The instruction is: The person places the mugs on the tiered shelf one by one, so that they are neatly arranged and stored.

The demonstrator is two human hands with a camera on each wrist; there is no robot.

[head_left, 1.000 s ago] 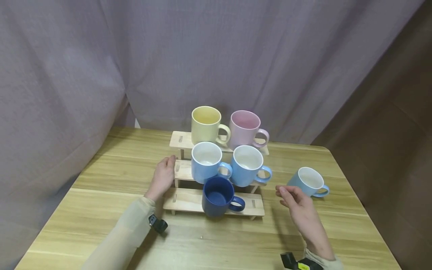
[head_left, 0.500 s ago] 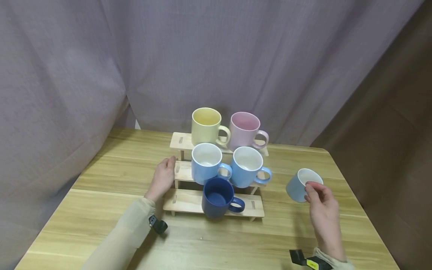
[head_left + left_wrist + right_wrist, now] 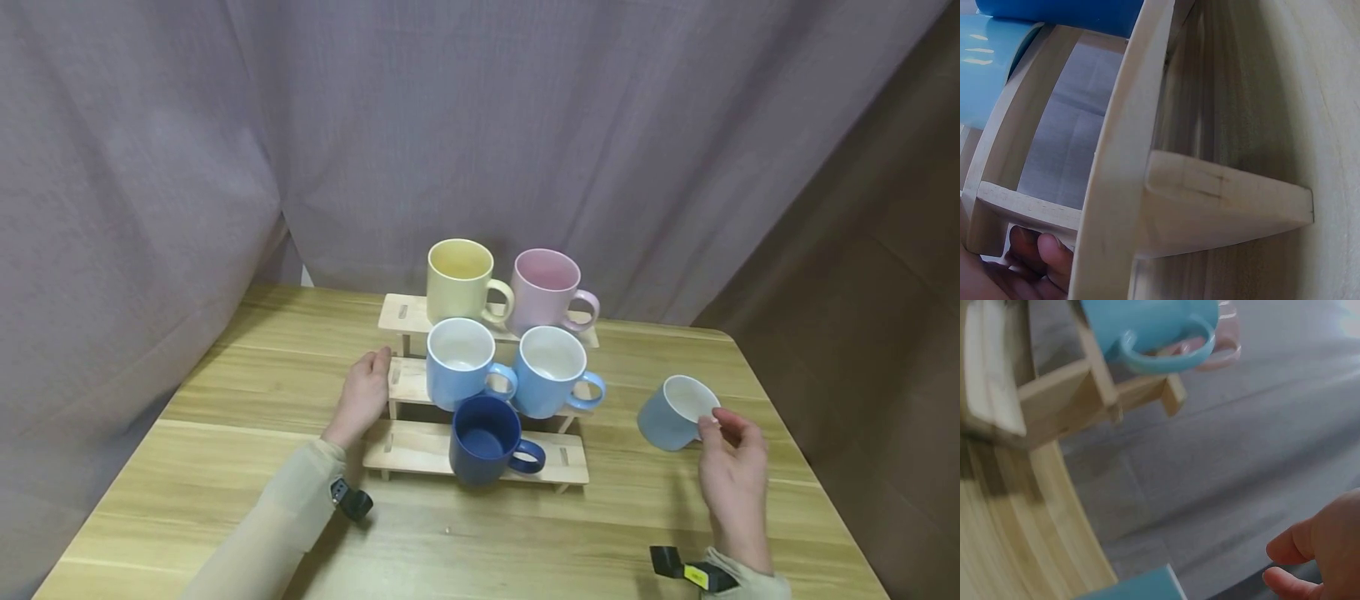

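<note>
My left hand (image 3: 362, 397) holds the left end of a three-tier wooden rack (image 3: 408, 446) at its middle step; in the left wrist view its fingers (image 3: 1055, 253) curl by a wooden side bar. My right hand (image 3: 735, 467) is at the handle side of a light blue mug (image 3: 666, 418), which sits tilted on the table. The hand mostly covers the handle. In the right wrist view, the thumb and finger stand slightly apart, and the mug's rim (image 3: 1169, 581) shows at the bottom, apart from the fingertips.
On the rack stand a yellow mug (image 3: 456, 292) and a pink mug (image 3: 542, 296) at the top, two light blue mugs (image 3: 453, 375) in the middle, and a dark blue mug (image 3: 480, 458) below. A grey curtain (image 3: 480, 125) hangs behind the wooden table (image 3: 480, 550).
My right hand has moved right, from the near-left side of the light blue mug across to its handle. My left hand stays on the rack.
</note>
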